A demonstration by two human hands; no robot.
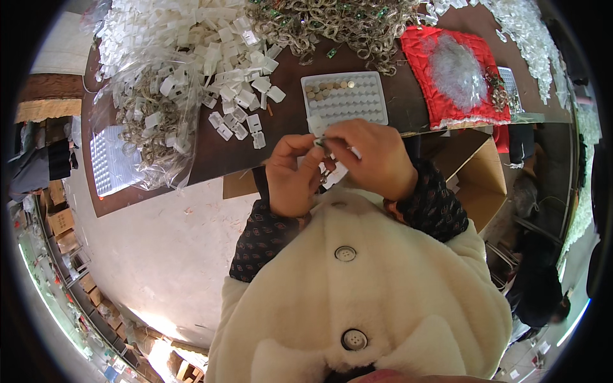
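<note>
Close together at the table's near edge, my left hand [294,172] and my right hand [377,156] meet with their fingertips pinched. Between them is a small dark green circuit board [320,142], with a bit of coiled wire [324,173] hanging below the left fingers. A small white plastic case [316,125] shows just above the fingertips; the fingers hide which hand grips it. Right behind the hands lies a white moulded tray [361,116] with rows of pockets. Several round, flat button cells [329,88] sit in its far rows.
Loose white plastic cases [239,89] are heaped at the far left. A clear bag [163,121] of wired parts lies before them. Coiled wires with green boards [332,29] pile up at the back. On the right is a red cloth [418,70] bearing clear filaments; a cardboard box [482,172] stands below.
</note>
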